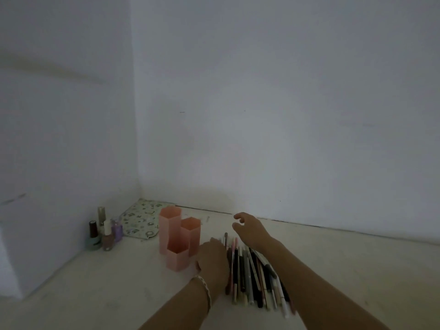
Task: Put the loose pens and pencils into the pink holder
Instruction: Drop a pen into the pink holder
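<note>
Just right of pink holder (179, 236), pens and pencils (253, 277) lie piled. Your left hand (212, 260) sits at pile's edge, fingers straight, gripping nothing. Your right hand (248, 228) hovers, fingers loosely curled, empty. Risk: your left wrist tips holder; a big grab scatters pens.

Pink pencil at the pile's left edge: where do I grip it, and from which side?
Pinch mid-shaft from the left, I'd say: the pink pencil lies flat at the pile edge, crowded only on its right, with the left hand beside it.
</note>
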The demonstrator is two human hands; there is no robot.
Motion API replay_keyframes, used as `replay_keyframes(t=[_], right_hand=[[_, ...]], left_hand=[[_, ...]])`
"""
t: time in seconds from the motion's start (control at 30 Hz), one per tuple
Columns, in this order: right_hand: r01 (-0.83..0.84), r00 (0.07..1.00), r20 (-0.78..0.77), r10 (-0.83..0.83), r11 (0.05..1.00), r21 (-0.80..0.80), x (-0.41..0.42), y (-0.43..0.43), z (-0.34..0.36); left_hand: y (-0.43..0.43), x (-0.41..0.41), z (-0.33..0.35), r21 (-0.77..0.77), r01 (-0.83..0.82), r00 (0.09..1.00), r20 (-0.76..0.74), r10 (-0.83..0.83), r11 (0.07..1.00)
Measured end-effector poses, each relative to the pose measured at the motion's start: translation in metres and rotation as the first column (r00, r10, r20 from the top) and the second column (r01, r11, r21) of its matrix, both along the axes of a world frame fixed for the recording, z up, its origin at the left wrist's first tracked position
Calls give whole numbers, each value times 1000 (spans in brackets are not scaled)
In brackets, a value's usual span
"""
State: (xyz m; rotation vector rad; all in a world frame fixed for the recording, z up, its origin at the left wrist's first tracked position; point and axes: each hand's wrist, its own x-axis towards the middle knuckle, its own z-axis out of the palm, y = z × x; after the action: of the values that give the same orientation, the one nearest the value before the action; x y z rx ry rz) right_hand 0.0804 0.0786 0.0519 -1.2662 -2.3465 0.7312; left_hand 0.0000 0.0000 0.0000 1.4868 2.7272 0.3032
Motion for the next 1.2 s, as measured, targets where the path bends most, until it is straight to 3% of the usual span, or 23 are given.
replay_keyframes(t=[0.1,0.27,0.33,0.4,0.47,0.53,0.6,0.73,0.87,1.0,1.1,1.2], right_hand=[[-2,1000,-14,2,1000,-15,-7,0,-9],[33,995,-91,-31,999,20,-16,5,-16],[58,992,-112,-55,998,25,-22,6,-15],[63,997,-46,-61,997,40,-31,5,-17],[26,991,126,-37,996,90,-42,1,-24],[-17,949,312,-35,987,163,-53,-6,-34],[-26,912,403,-74,971,236,-64,-12,-45],[-19,883,439,-167,921,388,-79,-19,-57],[-9,873,445,-198,907,421,-89,-22,-62],[58,925,340,-170,947,316,-96,-22,-58],[155,987,20,-157,986,68,-93,-7,-37],[205,938,-276,-210,978,-50,-83,11,-7]], left_hand=[[-5,-8,5,68,-19,999,30,17,997],[1,-28,41,73,130,988,74,-135,989],[7,-45,70,179,118,960,230,-159,977],[8,-62,95,350,58,831,502,-239,935],[3,-76,110,452,-9,670,665,-330,892],[-3,-82,116,488,-26,619,693,-369,873],[-5,-85,117,512,-41,612,692,-383,858],[-11,-95,112,594,-83,589,677,-442,800],[-16,-103,114,688,-167,630,625,-460,706],[-24,-110,118,786,-238,682,553,-478,571],[-30,-125,124,858,-283,732,482,-482,428],[-31,-145,129,909,-303,821,402,-406,287]])
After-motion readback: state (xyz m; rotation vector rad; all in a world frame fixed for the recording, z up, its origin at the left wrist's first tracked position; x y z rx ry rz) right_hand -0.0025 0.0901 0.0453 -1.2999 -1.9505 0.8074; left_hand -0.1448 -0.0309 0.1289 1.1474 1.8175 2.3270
